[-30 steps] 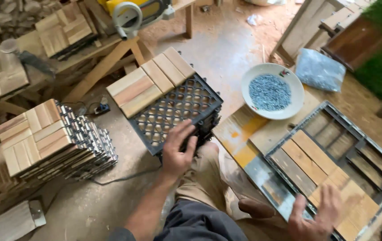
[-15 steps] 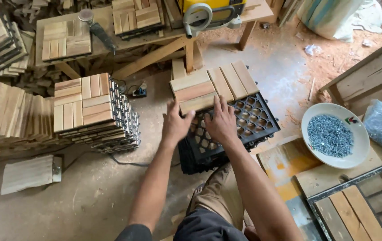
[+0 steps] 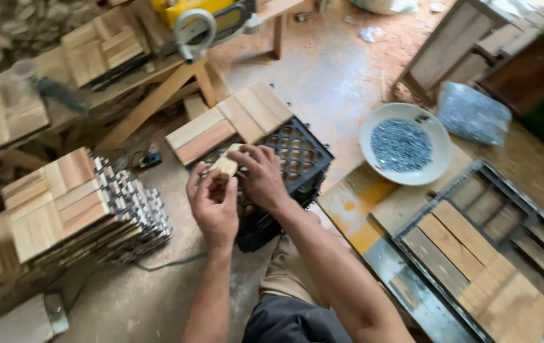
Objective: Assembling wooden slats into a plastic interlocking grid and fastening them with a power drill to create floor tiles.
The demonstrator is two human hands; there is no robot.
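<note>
- While both hands meet over the black plastic grid base (image 3: 297,155), the left hand (image 3: 213,206) and right hand (image 3: 260,174) pinch a small pale wooden block (image 3: 226,165) between curled fingers.
- That block sits at the grid's 9 o'clock edge, just below the wooden slats (image 3: 231,121) already covering the grid's far half.
- At 3 o'clock from the hands lies a white bowl of small grey screws (image 3: 403,145), with a clear bag of screws (image 3: 472,114) beyond it at 2 o'clock.
- At 9 o'clock stands a stack of finished wooden tiles (image 3: 72,206) on the floor.
- At 4 o'clock a metal frame jig (image 3: 494,254) holds several wooden slats.
- At 12 o'clock a yellow power tool (image 3: 199,19) rests on a bench (image 3: 49,70).
</note>
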